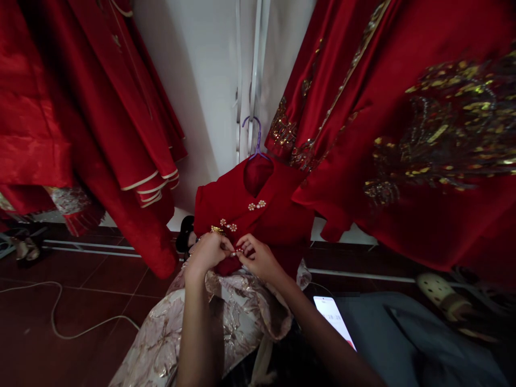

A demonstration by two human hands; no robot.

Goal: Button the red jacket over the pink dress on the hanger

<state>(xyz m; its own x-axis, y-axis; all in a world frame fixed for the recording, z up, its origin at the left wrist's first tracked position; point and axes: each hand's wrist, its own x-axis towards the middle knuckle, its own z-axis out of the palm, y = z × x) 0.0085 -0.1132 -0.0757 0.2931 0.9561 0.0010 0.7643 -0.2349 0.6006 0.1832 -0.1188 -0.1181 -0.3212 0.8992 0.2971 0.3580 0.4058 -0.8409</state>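
Observation:
A red garment (226, 193) hangs in front of me on a purple hanger (258, 141). Two beaded flower clasps show on its front: an upper clasp (257, 205) near the neckline and another clasp (228, 225) lower down to the left. Below them, my left hand (210, 250) and my right hand (258, 259) meet at a small beaded clasp (234, 253). Each hand pinches one side of it, with the fingertips partly covering the beads. Beside my left hand lies a gold ornament (217, 230). Patterned shiny fabric (237, 301) spreads under my forearms.
Red garments (121, 97) hang at left, and a red garment with gold sequins (447, 123) hangs at right. A lit phone (334, 321) rests on a grey surface (374, 328). A pale clog (437, 290) is at right. A white cable (60, 312) crosses the tiled floor.

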